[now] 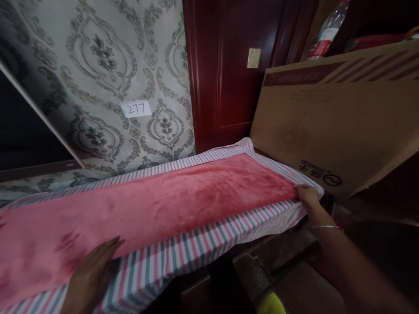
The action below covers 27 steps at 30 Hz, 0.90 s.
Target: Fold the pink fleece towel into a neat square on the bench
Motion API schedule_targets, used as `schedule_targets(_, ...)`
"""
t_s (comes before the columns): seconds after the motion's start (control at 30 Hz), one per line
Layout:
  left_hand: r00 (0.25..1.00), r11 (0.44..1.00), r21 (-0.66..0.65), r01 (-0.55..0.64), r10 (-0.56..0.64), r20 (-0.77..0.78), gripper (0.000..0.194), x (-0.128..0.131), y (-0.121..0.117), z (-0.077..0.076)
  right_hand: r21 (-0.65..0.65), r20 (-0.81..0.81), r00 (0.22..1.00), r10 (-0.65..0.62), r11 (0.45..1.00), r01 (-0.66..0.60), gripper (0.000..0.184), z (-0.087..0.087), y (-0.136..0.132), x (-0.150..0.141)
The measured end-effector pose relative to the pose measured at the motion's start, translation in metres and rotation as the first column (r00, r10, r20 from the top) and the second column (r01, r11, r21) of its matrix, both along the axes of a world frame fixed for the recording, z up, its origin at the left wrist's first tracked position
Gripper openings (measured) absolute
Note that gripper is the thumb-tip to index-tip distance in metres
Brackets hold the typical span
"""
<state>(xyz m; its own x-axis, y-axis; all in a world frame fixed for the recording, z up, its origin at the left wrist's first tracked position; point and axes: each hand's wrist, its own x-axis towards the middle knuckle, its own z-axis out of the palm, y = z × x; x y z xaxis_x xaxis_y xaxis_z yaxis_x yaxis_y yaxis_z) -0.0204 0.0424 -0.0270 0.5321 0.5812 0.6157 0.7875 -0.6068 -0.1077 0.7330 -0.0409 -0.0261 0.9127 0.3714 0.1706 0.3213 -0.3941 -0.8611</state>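
Note:
A folded pink plush blanket (163,205) lies lengthwise on a striped pink, grey and white sheet (183,253) that covers a raised surface. My left hand (93,270) rests flat on the blanket's near edge at the lower left, fingers stretched out. My right hand (307,196) is at the blanket's far right end, fingers curled over the corner where blanket and striped sheet meet. A thin bangle (327,226) sits on that wrist.
A large cardboard box (343,122) leans at the right, close to my right hand. A dark red wooden door (229,74) stands behind. Patterned wallpaper (108,65) bears a label reading 277. A plastic bottle (327,30) stands at top right. A yellow object (271,303) lies below.

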Motion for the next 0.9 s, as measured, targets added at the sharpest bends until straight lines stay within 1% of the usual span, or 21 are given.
schedule_targets(0.13,0.997,0.998,-0.016,0.058,-0.059,-0.044,0.038,0.002,0.001,-0.002,-0.172,0.025,0.999,-0.023,0.985,0.027,0.020,0.001,0.003,-0.008)
schedule_targets(0.23,0.996,0.997,0.013,0.079,-0.078,-0.040,0.036,0.003,0.001,-0.005,-0.255,0.066,0.997,0.027,0.967,-0.009,0.019,0.006,0.009,-0.016)
schedule_targets(0.27,0.996,0.996,0.027,0.086,-0.085,-0.033,0.036,0.003,0.001,-0.006,-0.316,0.092,0.994,0.066,0.948,-0.034,0.020,0.008,0.010,-0.018)
schedule_targets(0.33,0.996,0.994,0.047,0.093,-0.093,-0.017,0.035,0.003,0.002,-0.008,-0.460,0.150,0.979,0.137,0.886,-0.053,0.025,0.012,0.009,-0.023)
schedule_targets(0.4,0.996,0.996,0.037,0.087,-0.087,0.000,0.034,0.003,0.003,-0.008,-0.556,0.193,0.969,0.153,0.831,-0.020,0.029,0.015,0.007,-0.026)
schedule_targets(0.5,0.997,0.997,-0.026,0.069,-0.069,0.019,0.033,0.003,0.004,-0.007,-0.571,0.211,0.971,0.109,0.820,0.032,0.032,0.015,0.001,-0.032)
schedule_targets(0.6,0.996,0.994,-0.078,0.077,-0.073,0.054,0.032,0.000,0.003,-0.009,-0.614,0.277,0.949,0.149,0.787,0.056,0.036,0.015,-0.003,-0.037)
schedule_targets(0.67,0.992,0.989,-0.134,0.066,-0.051,0.114,0.032,-0.004,0.002,-0.012,-0.645,0.345,0.921,0.183,0.758,0.091,0.039,0.017,-0.002,-0.039)
schedule_targets(0.7,0.987,0.982,-0.181,0.055,-0.026,0.159,0.032,-0.007,0.002,-0.013,-0.648,0.375,0.906,0.195,0.754,0.106,0.040,0.019,-0.001,-0.040)
schedule_targets(0.73,0.977,0.971,-0.237,0.045,0.006,0.211,0.032,-0.009,0.002,-0.013,-0.636,0.399,0.894,0.204,0.763,0.110,0.041,0.022,0.001,-0.040)
schedule_targets(0.8,0.948,0.938,-0.347,0.027,0.086,0.306,0.030,-0.008,0.006,-0.006,-0.584,0.429,0.874,0.229,0.808,0.074,0.041,0.029,0.011,-0.040)
schedule_targets(0.83,0.933,0.921,-0.389,0.014,0.128,0.336,0.030,-0.003,0.010,0.001,-0.547,0.425,0.870,0.250,0.837,0.027,0.041,0.033,0.019,-0.040)
schedule_targets(0.9,0.919,0.899,-0.436,-0.028,0.195,0.342,0.032,0.015,0.022,0.020,-0.472,0.386,0.874,0.296,0.877,-0.089,0.042,0.041,0.041,-0.040)
